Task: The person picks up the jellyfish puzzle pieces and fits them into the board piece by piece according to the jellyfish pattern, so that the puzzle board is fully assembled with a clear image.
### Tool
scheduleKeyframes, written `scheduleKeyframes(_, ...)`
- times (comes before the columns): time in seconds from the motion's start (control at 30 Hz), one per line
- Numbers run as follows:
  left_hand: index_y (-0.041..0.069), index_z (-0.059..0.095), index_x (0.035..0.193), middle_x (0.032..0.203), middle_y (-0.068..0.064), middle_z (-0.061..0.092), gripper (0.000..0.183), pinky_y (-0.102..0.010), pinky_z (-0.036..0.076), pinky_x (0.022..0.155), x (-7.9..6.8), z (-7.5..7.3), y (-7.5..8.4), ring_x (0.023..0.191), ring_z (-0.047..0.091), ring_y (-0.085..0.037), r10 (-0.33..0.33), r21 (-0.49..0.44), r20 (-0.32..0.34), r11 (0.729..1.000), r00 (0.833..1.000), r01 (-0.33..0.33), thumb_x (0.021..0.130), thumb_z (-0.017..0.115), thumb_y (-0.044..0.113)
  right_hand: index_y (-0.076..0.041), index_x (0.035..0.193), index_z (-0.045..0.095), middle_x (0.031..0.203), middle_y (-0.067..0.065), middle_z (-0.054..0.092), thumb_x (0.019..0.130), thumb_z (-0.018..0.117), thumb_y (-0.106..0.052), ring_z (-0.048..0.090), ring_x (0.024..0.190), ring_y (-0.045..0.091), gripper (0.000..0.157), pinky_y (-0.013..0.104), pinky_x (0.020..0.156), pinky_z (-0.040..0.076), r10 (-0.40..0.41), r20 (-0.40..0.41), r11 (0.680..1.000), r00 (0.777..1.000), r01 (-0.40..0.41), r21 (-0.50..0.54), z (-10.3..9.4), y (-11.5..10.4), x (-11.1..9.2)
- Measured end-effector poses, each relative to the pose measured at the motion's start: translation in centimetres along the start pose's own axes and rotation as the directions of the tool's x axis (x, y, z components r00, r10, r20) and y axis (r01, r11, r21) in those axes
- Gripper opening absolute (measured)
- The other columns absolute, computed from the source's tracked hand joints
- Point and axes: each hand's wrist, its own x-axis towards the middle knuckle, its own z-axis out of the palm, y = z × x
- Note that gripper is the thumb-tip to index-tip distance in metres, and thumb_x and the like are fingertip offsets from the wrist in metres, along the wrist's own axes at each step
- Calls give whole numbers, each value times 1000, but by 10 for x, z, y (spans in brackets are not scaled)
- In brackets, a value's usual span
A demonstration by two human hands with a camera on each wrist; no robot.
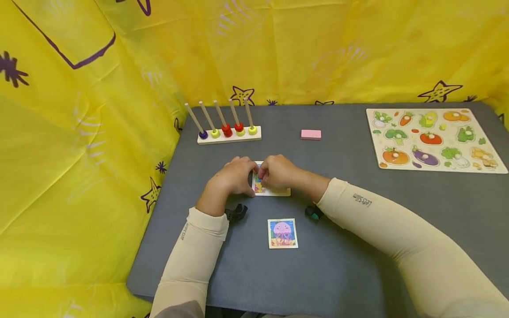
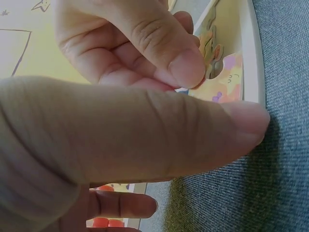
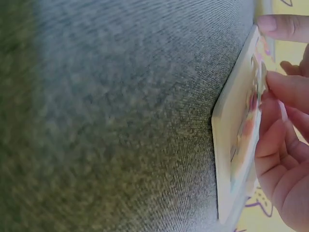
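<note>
A small pale puzzle board (image 1: 283, 193) lies on the grey table, a colourful picture piece at its left part. My left hand (image 1: 235, 176) holds the board's left side, thumb at the near corner and fingers toward the far edge. In the left wrist view the thumb lies across the pale rim (image 2: 259, 63). My right hand (image 1: 278, 172) reaches over the board and pinches a puzzle piece (image 2: 229, 79), yellow and pink with a rounded notch, against the board's left end. Its fingers hide much of the piece. Nearer me lies a square jellyfish picture (image 1: 282, 234).
Behind the left hand stands a peg stacker (image 1: 229, 137) with coloured rings on upright pegs. A pink block (image 1: 311, 134) lies toward the back. At the right back is a vegetable puzzle board (image 1: 435, 140). Yellow patterned cloth (image 1: 286, 48) hangs behind and left of the table.
</note>
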Motion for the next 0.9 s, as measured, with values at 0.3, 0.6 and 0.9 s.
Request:
scheduleKeyframes(0.3,16,68,125,126,-6,61,52,-50,43,102,2,3,-1,119,51,-31,-1,11,-10,1000,1000,1,80,87,36,-10,85,79,74,-3,71,81,78,-9,63,78,17,4,31,72,51,-5,-6,1000,1000,4,-22,2,1,1)
scheduleKeyframes(0.6,13,67,128,128,-8,61,57,-52,43,104,4,4,-1,122,51,-32,-18,6,-25,1000,1000,18,79,88,35,-10,86,76,75,-2,73,77,86,-12,66,80,17,14,30,73,50,48,16,999,999,-48,3,-2,2,7)
scheduleKeyframes(0.9,13,67,124,128,-8,61,55,-53,42,105,4,3,-1,122,51,-32,-31,-2,-30,1000,999,31,78,89,33,-14,76,74,72,-2,69,84,81,-22,61,78,19,14,29,66,44,116,33,993,993,-115,-28,-4,3,15)
